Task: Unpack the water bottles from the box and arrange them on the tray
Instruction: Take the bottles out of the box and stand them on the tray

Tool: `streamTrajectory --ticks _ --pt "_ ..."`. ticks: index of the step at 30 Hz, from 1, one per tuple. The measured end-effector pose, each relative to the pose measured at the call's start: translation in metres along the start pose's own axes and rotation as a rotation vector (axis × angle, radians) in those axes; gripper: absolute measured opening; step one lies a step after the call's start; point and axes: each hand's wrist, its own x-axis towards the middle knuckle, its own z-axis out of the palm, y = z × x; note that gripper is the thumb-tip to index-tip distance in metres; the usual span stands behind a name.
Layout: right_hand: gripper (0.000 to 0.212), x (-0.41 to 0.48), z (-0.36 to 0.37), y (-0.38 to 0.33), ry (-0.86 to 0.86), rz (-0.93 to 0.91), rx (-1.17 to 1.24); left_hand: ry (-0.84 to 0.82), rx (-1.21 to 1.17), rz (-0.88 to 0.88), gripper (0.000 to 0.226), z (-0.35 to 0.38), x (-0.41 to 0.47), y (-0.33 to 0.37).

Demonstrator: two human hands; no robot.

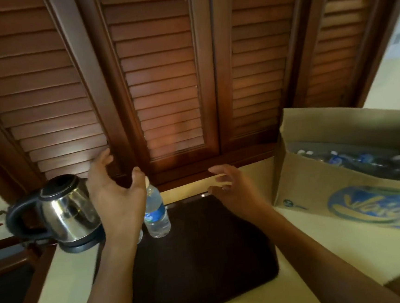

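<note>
Tray (pixel 203 259): dark brown, near black, plain. Water bottle (pixel 156 213): clear plastic, blue label with a white patch, white cap. Box (pixel 318 189): tan cardboard, printed with a round blue emblem bearing yellow lettering and a yellow ring. Bottles in the box (pixel 364 161): clear, with blue labels and white caps. Kettle (pixel 64 211): polished silver body, black handle, lid and base. Counter (pixel 324 261): pale cream. Shutters (pixel 164 82): reddish-brown wood, horizontal slats.
</note>
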Motion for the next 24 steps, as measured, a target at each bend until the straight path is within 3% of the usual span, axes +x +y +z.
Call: streamTrajectory --ticks 5,9,13,15,18,21,24 --pt "0.030 -0.007 -0.118 0.006 0.168 -0.036 -0.041 -0.079 -0.101 0.116 0.036 0.070 -0.018 0.072" --pt "0.025 0.011 -0.217 0.043 0.188 -0.022 -0.276 -0.367 -0.183 0.242 0.023 0.162 -0.047 0.146" --pt "0.028 0.044 -0.296 0.103 0.004 0.121 -0.681 -0.718 -0.159 0.232 0.017 0.274 -0.077 0.203" --pt "0.030 0.063 -0.321 0.135 -0.163 0.190 -0.845 -0.943 -0.008 0.194 0.019 0.330 -0.090 0.217" --pt "0.026 0.086 -0.339 0.180 -0.369 0.330 -0.840 -1.194 0.284 0.099 0.021 0.394 -0.108 0.227" --pt "0.046 0.104 -0.332 0.225 -0.519 0.467 -0.865 -1.455 0.589 -0.036 0.027 0.429 -0.124 0.227" --pt "0.066 0.114 -0.317 0.255 -0.519 0.463 -0.885 -1.587 0.746 -0.141 0.065 0.452 -0.135 0.221"
